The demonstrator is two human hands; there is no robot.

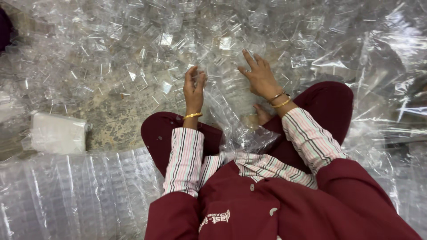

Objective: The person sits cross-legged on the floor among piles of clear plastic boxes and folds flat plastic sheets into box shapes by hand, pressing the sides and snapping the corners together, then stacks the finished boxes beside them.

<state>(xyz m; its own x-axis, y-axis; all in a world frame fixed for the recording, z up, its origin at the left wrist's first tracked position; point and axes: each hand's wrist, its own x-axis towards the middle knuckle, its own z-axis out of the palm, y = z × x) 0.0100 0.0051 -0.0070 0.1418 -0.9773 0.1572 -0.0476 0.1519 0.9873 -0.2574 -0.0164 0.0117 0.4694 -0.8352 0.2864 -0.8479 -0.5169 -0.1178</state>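
Your left hand (194, 86) is clamped on a stack of clear plastic pieces (224, 113) running down to your lap; your right hand (259, 75) lies open, fingers spread, on the loose pieces (178, 49) on the floor (120, 115) — gather gently, keeping edges aligned.

The person wears a dark maroon vest (267, 209) with small round buttons and white printed lettering at the lower middle of the frame. Under it is a shirt with long sleeves (184, 160) striped in pink, white and dark lines. The trousers (329, 102) are maroon too. A gold bangle (192, 115) circles the left wrist; two thin gold bangles (279, 100) circle the right.
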